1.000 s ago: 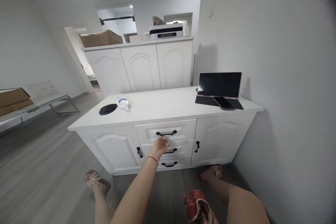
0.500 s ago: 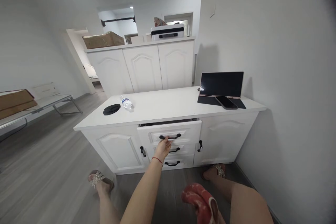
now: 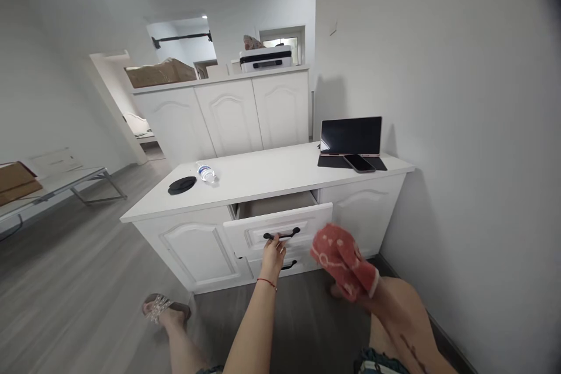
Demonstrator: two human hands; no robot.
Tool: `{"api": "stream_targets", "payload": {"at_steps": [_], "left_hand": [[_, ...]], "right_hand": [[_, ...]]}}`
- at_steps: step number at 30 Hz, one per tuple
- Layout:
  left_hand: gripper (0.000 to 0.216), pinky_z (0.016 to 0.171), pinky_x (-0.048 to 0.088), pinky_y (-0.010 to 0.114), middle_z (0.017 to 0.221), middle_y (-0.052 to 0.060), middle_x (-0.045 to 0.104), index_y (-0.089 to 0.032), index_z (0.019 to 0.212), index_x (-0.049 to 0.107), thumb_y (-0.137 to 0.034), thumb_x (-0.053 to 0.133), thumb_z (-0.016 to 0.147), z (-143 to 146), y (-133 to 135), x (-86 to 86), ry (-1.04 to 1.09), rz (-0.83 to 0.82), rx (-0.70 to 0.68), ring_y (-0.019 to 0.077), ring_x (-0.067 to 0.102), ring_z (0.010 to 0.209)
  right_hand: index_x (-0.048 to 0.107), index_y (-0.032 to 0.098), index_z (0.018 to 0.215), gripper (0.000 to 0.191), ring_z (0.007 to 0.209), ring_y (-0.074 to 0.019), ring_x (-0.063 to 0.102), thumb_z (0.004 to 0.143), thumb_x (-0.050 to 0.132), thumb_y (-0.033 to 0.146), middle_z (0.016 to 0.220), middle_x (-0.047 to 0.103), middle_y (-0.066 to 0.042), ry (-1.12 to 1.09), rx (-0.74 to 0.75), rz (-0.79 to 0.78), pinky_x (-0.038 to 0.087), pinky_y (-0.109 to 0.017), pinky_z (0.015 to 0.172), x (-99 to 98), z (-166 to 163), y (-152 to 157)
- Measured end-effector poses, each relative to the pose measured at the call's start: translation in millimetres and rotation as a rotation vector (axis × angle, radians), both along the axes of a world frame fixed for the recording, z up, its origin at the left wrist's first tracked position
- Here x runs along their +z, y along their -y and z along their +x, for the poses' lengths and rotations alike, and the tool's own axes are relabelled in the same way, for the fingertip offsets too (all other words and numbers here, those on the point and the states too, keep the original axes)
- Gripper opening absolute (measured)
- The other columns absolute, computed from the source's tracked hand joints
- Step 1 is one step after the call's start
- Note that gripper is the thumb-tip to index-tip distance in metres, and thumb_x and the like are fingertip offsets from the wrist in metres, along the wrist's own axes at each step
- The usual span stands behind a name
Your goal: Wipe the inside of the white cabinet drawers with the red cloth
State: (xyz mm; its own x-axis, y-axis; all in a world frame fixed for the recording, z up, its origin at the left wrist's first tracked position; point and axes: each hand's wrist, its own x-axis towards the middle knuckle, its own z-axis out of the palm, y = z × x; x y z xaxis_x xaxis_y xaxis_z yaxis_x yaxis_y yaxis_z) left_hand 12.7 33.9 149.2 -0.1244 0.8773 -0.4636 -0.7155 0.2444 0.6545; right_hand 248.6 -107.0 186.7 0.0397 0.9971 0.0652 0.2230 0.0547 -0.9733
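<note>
My left hand (image 3: 274, 254), a red cord round its wrist, has its fingers hooked round the black handle (image 3: 289, 234) of the top drawer (image 3: 263, 245). That drawer stands partly pulled out of the white cabinet (image 3: 245, 184), and its visible inside looks bare. A red mitt with a white pattern (image 3: 335, 254) covers my right hand (image 3: 350, 274), raised just right of the drawer front. Cloth hides the fingers of that hand, so their pose does not show. Below my left hand, a lower drawer's handle (image 3: 288, 265) is partly visible.
On the cabinet top lie a clear bottle (image 3: 205, 173), a black round item (image 3: 182, 185), a phone (image 3: 359, 163) and a tablet on a stand (image 3: 350, 135). A wall (image 3: 460, 187) bounds the right side. My sandalled foot (image 3: 166, 307) is at lower left.
The top drawer has come further out towards me with my left hand on its handle. My mitt-covered right hand has risen from the floor area to beside the drawer front.
</note>
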Motion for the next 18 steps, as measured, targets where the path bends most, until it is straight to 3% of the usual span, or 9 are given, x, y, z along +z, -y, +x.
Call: {"api": "stream_targets", "payload": {"at_steps": [2, 4, 8, 13, 16, 18], "left_hand": [[0.029, 0.072, 0.043, 0.026, 0.075, -0.002, 0.067, -0.02, 0.071, 0.056, -0.013, 0.084, 0.071, 1.0, 5.3, -1.1, 0.001, 0.0, 0.004, 0.0103, 0.062, 0.068], [0.028, 0.073, 0.042, 0.026, 0.077, -0.002, 0.068, -0.019, 0.07, 0.055, -0.013, 0.083, 0.072, 1.7, 10.9, -1.1, 0.009, 0.0, 0.005, 0.01, 0.062, 0.068], [0.027, 0.069, 0.042, 0.025, 0.074, -0.002, 0.066, -0.019, 0.07, 0.056, -0.014, 0.081, 0.073, 3.1, 24.1, 1.0, 0.029, -0.004, 0.013, 0.0097, 0.06, 0.065], [0.035, 0.067, 0.041, 0.024, 0.072, -0.002, 0.066, -0.019, 0.069, 0.054, -0.017, 0.089, 0.065, 5.6, 38.4, -2.6, 0.051, 0.019, 0.033, 0.0091, 0.058, 0.063], [0.039, 0.065, 0.04, 0.024, 0.069, -0.003, 0.065, -0.02, 0.068, 0.052, -0.021, 0.091, 0.063, 6.2, 44.8, -9.1, 0.056, 0.03, 0.028, 0.0083, 0.056, 0.061], [0.039, 0.066, 0.04, 0.025, 0.07, -0.003, 0.065, -0.019, 0.069, 0.052, -0.023, 0.091, 0.063, 6.1, 49.8, -12.6, 0.052, 0.019, 0.023, 0.0082, 0.056, 0.061]], "right_hand": [[0.073, 0.025, 0.077, 0.034, 0.071, -0.0147, 0.07, 0.093, 0.053, 0.047, 0.084, 0.077, -0.006, 0.046, -0.036, 0.056, 0.061, -0.028, 0.069, 18.4, 6.8, -28.1], [0.076, 0.018, 0.09, 0.039, 0.082, -0.0172, 0.07, 0.091, 0.054, 0.05, 0.091, 0.076, -0.007, 0.058, -0.107, 0.199, 0.061, -0.032, 0.079, 36.0, 7.9, -61.8], [0.075, 0.023, 0.105, 0.046, 0.106, -0.0278, 0.065, 0.081, 0.064, 0.061, 0.109, 0.068, -0.009, 0.244, -0.153, 0.467, 0.051, -0.042, 0.1, 58.6, 3.0, -108.5], [0.072, 0.024, 0.111, 0.049, 0.11, -0.0301, 0.062, 0.086, 0.053, 0.062, 0.115, 0.064, -0.012, 0.395, -0.074, 0.434, 0.048, -0.046, 0.103, 53.5, -3.9, -120.6], [0.071, 0.022, 0.108, 0.046, 0.114, -0.0303, 0.062, 0.084, 0.056, 0.058, 0.116, 0.067, -0.012, 0.323, -0.047, 0.377, 0.045, -0.047, 0.107, 48.9, -9.7, -133.7], [0.071, 0.021, 0.107, 0.044, 0.115, -0.0309, 0.063, 0.082, 0.06, 0.056, 0.116, 0.07, -0.012, 0.203, -0.049, 0.248, 0.044, -0.049, 0.108, 50.7, -14.8, -145.5]]}}
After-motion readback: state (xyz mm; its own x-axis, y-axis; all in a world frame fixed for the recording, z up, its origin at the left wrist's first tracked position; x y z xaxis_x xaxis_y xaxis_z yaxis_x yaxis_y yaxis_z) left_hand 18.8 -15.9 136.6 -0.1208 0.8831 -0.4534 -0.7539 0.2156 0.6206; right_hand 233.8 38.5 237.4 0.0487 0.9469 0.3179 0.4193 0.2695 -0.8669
